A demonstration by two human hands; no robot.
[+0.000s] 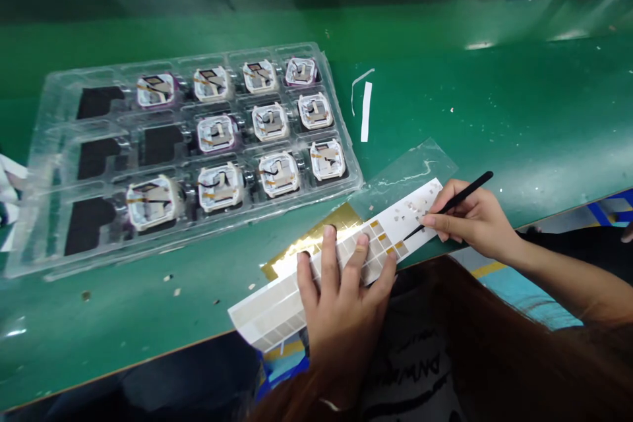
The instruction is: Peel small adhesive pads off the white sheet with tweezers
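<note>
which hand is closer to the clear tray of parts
Left. The left hand presses flat on the sticker sheet just below the clear tray; the right hand, holding black tweezers, sits farther off to the tray's right.

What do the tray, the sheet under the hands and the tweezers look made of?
Tray: thin clear moulded plastic, glossy, with the green table showing through its walls. Sheet: looks like white release paper carrying a grid of small squares, some amber like polyimide tape; a gold, foil-like strip lies alongside. Tweezers: matte black, perhaps coated metal or plastic; the look leaves it open.
</note>
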